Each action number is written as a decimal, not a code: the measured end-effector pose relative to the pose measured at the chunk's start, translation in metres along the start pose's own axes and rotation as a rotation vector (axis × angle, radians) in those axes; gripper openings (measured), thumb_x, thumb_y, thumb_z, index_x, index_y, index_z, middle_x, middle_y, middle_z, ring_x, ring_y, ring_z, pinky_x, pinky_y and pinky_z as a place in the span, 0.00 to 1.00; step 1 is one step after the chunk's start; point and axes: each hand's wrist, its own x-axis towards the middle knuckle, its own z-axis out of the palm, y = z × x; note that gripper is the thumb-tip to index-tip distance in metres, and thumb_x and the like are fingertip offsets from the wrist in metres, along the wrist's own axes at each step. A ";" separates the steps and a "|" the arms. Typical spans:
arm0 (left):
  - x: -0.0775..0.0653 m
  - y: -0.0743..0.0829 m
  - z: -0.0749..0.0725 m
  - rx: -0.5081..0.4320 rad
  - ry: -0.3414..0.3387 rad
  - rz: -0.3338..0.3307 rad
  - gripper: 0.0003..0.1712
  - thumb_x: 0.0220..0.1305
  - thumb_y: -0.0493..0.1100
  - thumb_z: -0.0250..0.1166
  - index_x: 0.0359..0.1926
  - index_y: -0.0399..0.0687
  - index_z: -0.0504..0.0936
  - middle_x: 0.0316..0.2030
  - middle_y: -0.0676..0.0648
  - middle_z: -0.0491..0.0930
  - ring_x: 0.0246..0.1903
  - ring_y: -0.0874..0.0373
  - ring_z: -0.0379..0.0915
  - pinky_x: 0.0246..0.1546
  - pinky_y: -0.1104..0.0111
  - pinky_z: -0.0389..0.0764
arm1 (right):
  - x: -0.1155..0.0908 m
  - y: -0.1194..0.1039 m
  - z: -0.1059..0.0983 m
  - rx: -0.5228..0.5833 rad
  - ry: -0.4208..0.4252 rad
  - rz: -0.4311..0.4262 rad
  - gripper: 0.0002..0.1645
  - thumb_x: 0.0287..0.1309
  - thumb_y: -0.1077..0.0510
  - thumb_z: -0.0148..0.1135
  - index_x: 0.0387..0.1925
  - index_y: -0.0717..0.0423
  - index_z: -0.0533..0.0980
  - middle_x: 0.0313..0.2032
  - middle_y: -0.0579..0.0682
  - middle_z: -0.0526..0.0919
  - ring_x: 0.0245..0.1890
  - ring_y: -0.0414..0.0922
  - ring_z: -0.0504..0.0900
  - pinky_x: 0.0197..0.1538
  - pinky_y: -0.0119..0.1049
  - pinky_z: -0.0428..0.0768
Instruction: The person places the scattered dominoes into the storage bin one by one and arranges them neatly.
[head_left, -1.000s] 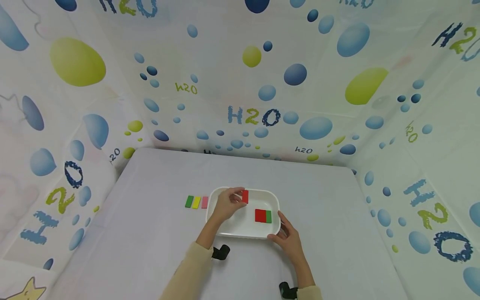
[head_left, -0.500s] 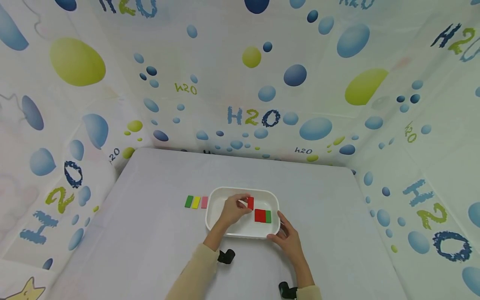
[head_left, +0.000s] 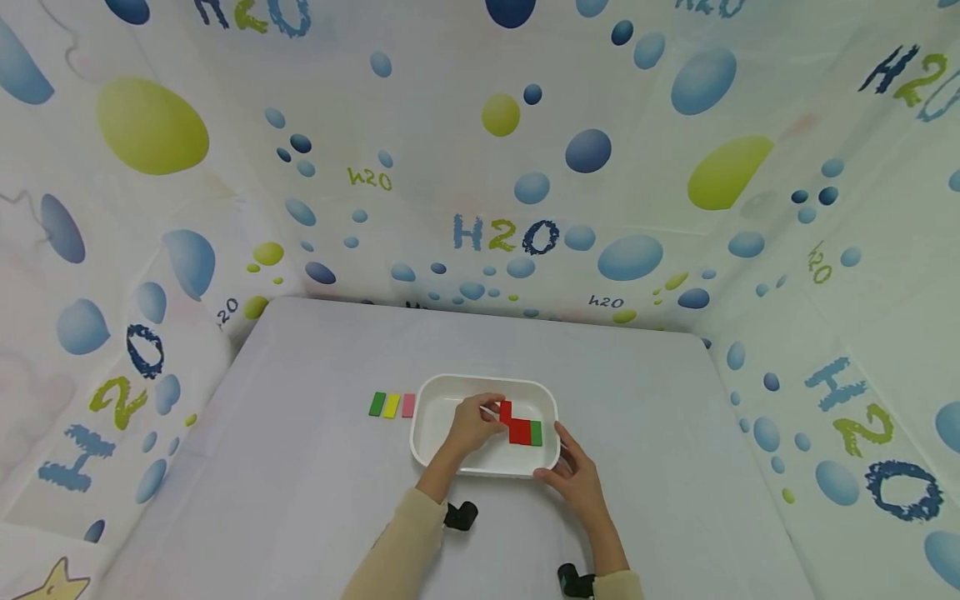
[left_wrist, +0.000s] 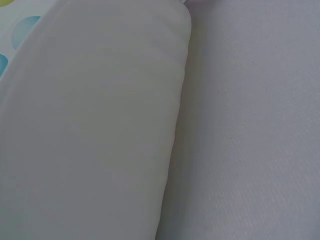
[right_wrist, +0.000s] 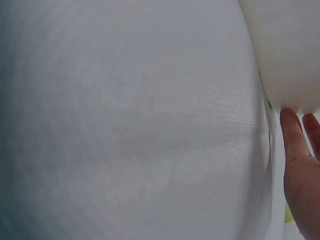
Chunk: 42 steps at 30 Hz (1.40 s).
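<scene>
My left hand is over the white tray in the head view, pinching a small flat red tile upright between thumb and fingers. Just below that tile, a red square patch lies on the tray floor, edge to edge with a green tile. The held tile's lower end meets the red patch's upper left corner in this view. At the tray's front right corner my right hand holds the rim, thumb in front and fingers along the side. Fingertips touch the tray's wall in the right wrist view.
Left of the tray, a green tile, a yellow tile and a pink tile lie in a row on the white tabletop. Black wrist cameras sit at both wrists. A patterned curtain surrounds the table.
My left hand has carried the red tile rightward and toward me, up to the red patch. The right hand and the tray stay in place.
</scene>
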 end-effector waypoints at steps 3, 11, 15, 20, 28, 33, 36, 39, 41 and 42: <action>0.000 0.000 0.001 0.026 -0.005 -0.017 0.26 0.49 0.27 0.70 0.53 0.35 0.81 0.38 0.40 0.81 0.30 0.59 0.74 0.31 0.73 0.77 | 0.000 0.001 0.000 -0.004 0.004 0.008 0.52 0.45 0.65 0.75 0.72 0.48 0.62 0.72 0.56 0.63 0.67 0.60 0.68 0.55 0.35 0.77; -0.002 0.001 0.002 0.066 -0.016 -0.037 0.26 0.49 0.29 0.70 0.53 0.35 0.81 0.37 0.40 0.81 0.31 0.57 0.73 0.32 0.71 0.77 | 0.001 0.002 -0.001 0.004 0.001 0.016 0.53 0.45 0.66 0.75 0.73 0.49 0.61 0.71 0.57 0.63 0.66 0.61 0.69 0.54 0.31 0.78; -0.003 -0.001 0.003 0.097 -0.015 -0.054 0.25 0.50 0.30 0.70 0.53 0.36 0.81 0.38 0.41 0.81 0.31 0.57 0.73 0.33 0.70 0.79 | 0.000 0.002 0.000 0.008 -0.002 0.006 0.53 0.45 0.67 0.75 0.73 0.50 0.61 0.72 0.57 0.63 0.66 0.61 0.69 0.54 0.31 0.78; -0.004 -0.001 0.004 0.124 -0.020 -0.082 0.25 0.51 0.31 0.71 0.53 0.37 0.81 0.38 0.42 0.80 0.32 0.57 0.72 0.35 0.68 0.80 | 0.001 0.001 0.000 0.009 -0.001 0.010 0.54 0.45 0.67 0.75 0.72 0.49 0.61 0.72 0.56 0.63 0.66 0.60 0.69 0.54 0.32 0.78; -0.004 -0.002 0.006 0.185 -0.041 -0.069 0.24 0.50 0.29 0.70 0.52 0.35 0.82 0.36 0.42 0.81 0.33 0.55 0.74 0.38 0.64 0.81 | 0.000 0.001 0.000 0.009 0.000 0.023 0.53 0.45 0.67 0.75 0.72 0.47 0.62 0.72 0.56 0.63 0.67 0.59 0.69 0.55 0.32 0.78; -0.003 -0.005 0.007 0.227 -0.054 -0.048 0.24 0.49 0.27 0.68 0.51 0.34 0.82 0.35 0.42 0.81 0.33 0.55 0.75 0.37 0.65 0.80 | 0.000 0.001 0.001 -0.003 0.005 0.019 0.52 0.46 0.66 0.75 0.72 0.47 0.62 0.72 0.56 0.63 0.67 0.59 0.69 0.55 0.34 0.78; -0.003 -0.005 0.007 0.237 -0.059 -0.040 0.25 0.49 0.26 0.67 0.52 0.33 0.81 0.34 0.42 0.81 0.33 0.56 0.74 0.36 0.66 0.80 | 0.000 0.001 0.001 0.003 0.005 0.016 0.52 0.46 0.66 0.75 0.72 0.47 0.62 0.71 0.56 0.63 0.67 0.60 0.68 0.55 0.35 0.78; -0.004 -0.004 0.007 0.231 -0.067 -0.044 0.24 0.50 0.26 0.66 0.52 0.32 0.81 0.34 0.42 0.80 0.33 0.55 0.72 0.36 0.66 0.80 | 0.000 0.001 0.001 0.002 0.005 0.021 0.52 0.46 0.65 0.75 0.72 0.45 0.63 0.72 0.55 0.63 0.67 0.59 0.69 0.55 0.34 0.77; -0.004 -0.004 0.007 0.224 -0.071 -0.051 0.24 0.50 0.25 0.66 0.53 0.32 0.80 0.35 0.42 0.79 0.33 0.55 0.71 0.37 0.65 0.80 | 0.000 0.001 0.001 -0.004 0.004 0.024 0.52 0.46 0.65 0.75 0.72 0.45 0.62 0.72 0.55 0.63 0.67 0.58 0.69 0.55 0.33 0.78; -0.004 -0.004 0.007 0.225 -0.072 -0.053 0.25 0.50 0.25 0.66 0.53 0.32 0.80 0.35 0.42 0.79 0.33 0.55 0.71 0.37 0.65 0.80 | 0.000 0.001 0.001 -0.004 0.003 0.024 0.52 0.46 0.65 0.75 0.72 0.45 0.62 0.72 0.55 0.63 0.67 0.58 0.68 0.55 0.33 0.78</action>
